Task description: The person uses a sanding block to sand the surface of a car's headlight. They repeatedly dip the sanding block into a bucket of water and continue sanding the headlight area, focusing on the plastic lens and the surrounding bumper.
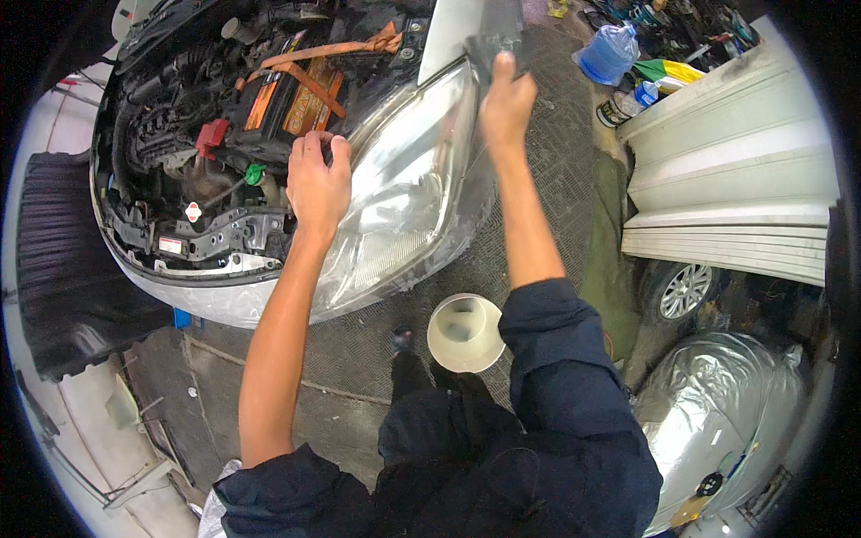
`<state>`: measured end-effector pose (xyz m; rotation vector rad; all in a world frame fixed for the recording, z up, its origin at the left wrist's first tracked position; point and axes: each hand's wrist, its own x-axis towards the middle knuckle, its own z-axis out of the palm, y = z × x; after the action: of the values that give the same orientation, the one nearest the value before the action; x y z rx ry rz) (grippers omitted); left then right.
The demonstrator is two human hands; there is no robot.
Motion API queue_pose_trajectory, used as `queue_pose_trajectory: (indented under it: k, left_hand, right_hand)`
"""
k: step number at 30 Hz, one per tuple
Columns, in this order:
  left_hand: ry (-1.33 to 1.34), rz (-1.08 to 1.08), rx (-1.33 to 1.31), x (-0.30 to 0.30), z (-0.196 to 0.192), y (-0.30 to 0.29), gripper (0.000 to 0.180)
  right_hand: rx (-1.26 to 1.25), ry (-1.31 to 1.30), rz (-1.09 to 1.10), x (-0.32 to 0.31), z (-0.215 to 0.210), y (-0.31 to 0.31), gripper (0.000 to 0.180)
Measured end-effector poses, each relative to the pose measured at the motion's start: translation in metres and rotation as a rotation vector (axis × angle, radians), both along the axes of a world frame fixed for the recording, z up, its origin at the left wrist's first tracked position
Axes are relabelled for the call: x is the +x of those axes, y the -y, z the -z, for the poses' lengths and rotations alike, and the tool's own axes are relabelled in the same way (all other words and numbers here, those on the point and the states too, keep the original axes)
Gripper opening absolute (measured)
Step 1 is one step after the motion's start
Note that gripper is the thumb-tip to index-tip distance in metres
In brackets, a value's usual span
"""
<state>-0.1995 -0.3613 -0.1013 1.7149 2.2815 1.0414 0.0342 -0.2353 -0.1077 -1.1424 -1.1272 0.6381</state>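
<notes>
A large clear headlight [404,193] sits in the front corner of a silver car, under the raised-bonnet engine bay. Beyond its far outer end, at the fender, my right hand [508,103] is closed on a thin dark grey sheet [493,56], smeared by motion; its exact kind does not show. My left hand [319,179] is at the inner edge of the headlight, beside the engine bay. Its fingers are curled over with their tips hidden, so whatever they grip, if anything, cannot be made out.
A car battery [291,103] with an orange strap [309,85] lies in the engine bay. On the floor by my feet stands a whitish bucket [466,334]. To the right are a blue water jug [610,54], a white ribbed panel [726,170], a wheel [686,290] and a silver-covered shape [717,403].
</notes>
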Motion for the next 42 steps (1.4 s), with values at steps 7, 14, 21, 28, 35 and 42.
queue_pose_trajectory:
  k: [7,14,21,28,35,42]
  left_hand:
    - [0.032,-0.008,-0.026,-0.001,-0.009,-0.001,0.037]
    - [0.049,0.046,-0.021,-0.007,-0.005,0.001,0.035]
    - [0.027,0.142,-0.051,-0.011,-0.007,0.005,0.031]
    - [0.133,0.112,-0.175,-0.019,-0.009,0.018,0.044]
    - [0.163,0.133,-0.199,-0.017,-0.012,0.014,0.062]
    - [0.17,0.126,-0.231,-0.023,-0.012,0.017,0.064]
  right_hand:
    - [0.025,-0.133,0.081,0.009,-0.005,0.03,0.041]
    - [0.089,0.396,0.106,-0.04,0.053,0.103,0.066]
    - [0.117,0.261,0.104,-0.042,0.041,0.07,0.068]
    - [0.119,0.261,-0.022,-0.02,0.033,0.067,0.063]
    - [0.213,0.266,-0.014,-0.016,0.059,0.07,0.06]
    - [0.212,0.282,-0.065,-0.008,0.049,0.073,0.068]
